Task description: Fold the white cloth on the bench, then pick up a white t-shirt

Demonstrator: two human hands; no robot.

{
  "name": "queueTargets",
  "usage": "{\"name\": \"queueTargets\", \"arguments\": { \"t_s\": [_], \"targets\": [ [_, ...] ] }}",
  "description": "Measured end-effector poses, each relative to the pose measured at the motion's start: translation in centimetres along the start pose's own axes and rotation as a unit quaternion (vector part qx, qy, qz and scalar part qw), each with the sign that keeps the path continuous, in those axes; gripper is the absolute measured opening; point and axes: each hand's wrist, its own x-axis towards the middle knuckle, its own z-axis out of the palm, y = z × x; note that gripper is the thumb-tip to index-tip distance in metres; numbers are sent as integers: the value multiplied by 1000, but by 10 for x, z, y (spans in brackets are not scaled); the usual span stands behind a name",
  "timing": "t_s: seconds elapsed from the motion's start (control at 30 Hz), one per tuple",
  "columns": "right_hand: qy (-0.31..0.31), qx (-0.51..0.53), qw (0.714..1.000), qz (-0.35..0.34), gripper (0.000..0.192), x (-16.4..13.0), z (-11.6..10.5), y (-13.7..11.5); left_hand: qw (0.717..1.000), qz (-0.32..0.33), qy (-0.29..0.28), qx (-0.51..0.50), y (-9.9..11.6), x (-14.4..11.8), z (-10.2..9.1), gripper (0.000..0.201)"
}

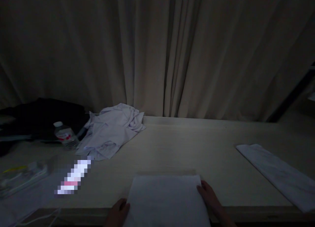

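While the left hand [117,213] closes its thumb and fingers on one side edge of a white, flat, four-cornered sheet [166,200], the right hand [208,196] pinches the opposite edge. The sheet lies directly between the two hands; the right grips nearer its far corner, the left lower down, closer to the body. Its side edges run away from the person, but the near end leaves the view, so which way is longer cannot be told. Smooth and matt, it could be paper or pressed cloth, and it overlaps the front edge of a pale, faintly grained table [182,148]; whether it touches the top is unclear.

Farther out on the right, a long, flat, slightly creased white strip-shaped bundle [275,174] lies slantwise. Toward the left are a bright, pixelated oblong patch [74,177], a crumpled heap of thin white cloth [113,130] with soft folds, a clear plastic bottle with a white cap [66,135], tilted, and a dark, shapeless black heap [46,113]. Behind everything hangs a heavy grey-brown curtain [147,56] in deep vertical pleats.
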Motion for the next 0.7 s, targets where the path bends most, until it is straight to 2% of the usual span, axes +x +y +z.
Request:
{"name": "queueTargets", "arguments": {
  "t_s": [0.23, 0.37, 0.47, 0.57, 0.63, 0.7],
  "targets": [
    [39, -57, 997, 17, 49, 26, 8, -21, 999, 11, 12, -46, 37, 40, 4, 58],
    [16, -46, 999, 4, 48, 37, 9, -18, 997, 48, 13, -57, 52, 50, 1, 42],
    [-7, -33, 999, 15, 47, 46, 7, -10, 995, 50, 21, -87, 53, 56, -1, 41],
    [23, -101, 994, 17, 44, 54, 4, -5, 998, 30, 22, -60, 51, 64, 2, 37],
    [56, -140, 988, 12, 47, 52, 3, -8, 998, 31, 53, -9, 52, 65, 5, 37],
    [89, -162, 983, -9, 52, 43, 2, -14, 992, 64, 107, 30, 57, 58, 9, 44]
  ]
}}
